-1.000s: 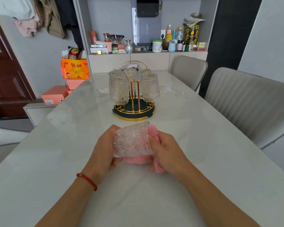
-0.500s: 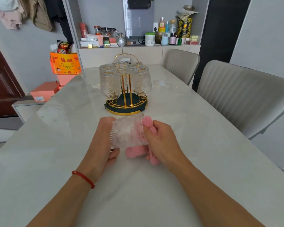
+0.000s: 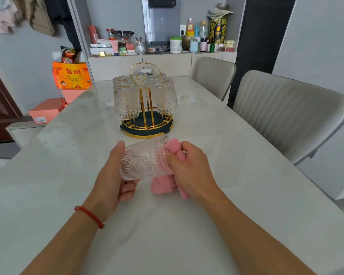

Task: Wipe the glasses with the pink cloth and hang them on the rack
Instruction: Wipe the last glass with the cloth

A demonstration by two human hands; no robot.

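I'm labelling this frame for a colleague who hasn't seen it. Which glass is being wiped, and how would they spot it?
Start at the gold rack on the marble table, hung with upside-down glasses. Nearer the camera, the left hand holds one ribbed glass. It alone lies sideways, off the rack, with the pink cloth in the right hand at its mouth.

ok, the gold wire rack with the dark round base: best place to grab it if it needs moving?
Grip the arched loop handle at the top of the gold wire rack, coming straight down from above. Ribbed clear glasses hang upside down around the centre post, blocking any side approach, while the loop rises clear above them. That is a judgement from its shape.
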